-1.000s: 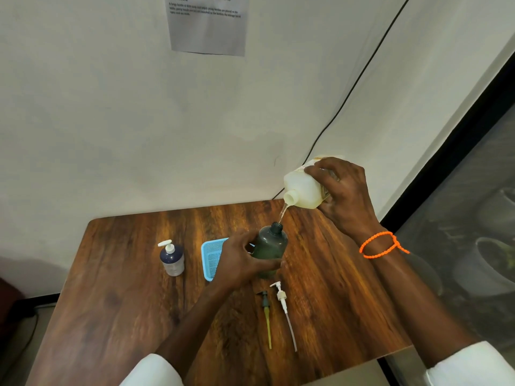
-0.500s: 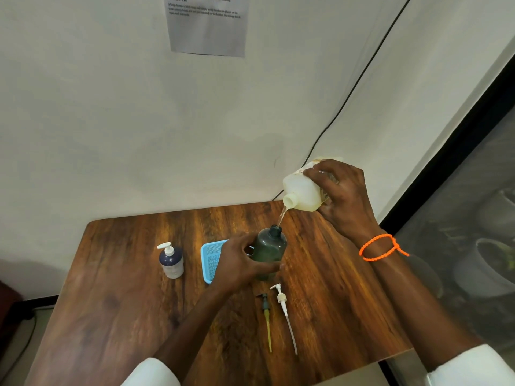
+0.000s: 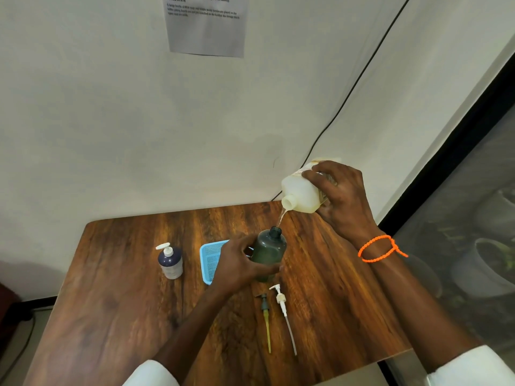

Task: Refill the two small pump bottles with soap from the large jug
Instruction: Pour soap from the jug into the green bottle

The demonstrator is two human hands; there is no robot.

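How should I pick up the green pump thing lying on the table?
Pinch the dark green pump by its thick collar just below the head, coming straight down from above. It lies flat on the table, and its thin yellowish tube looks bendy and slippery. The white pump lies close on its right, so place your fingers carefully to avoid nudging it.
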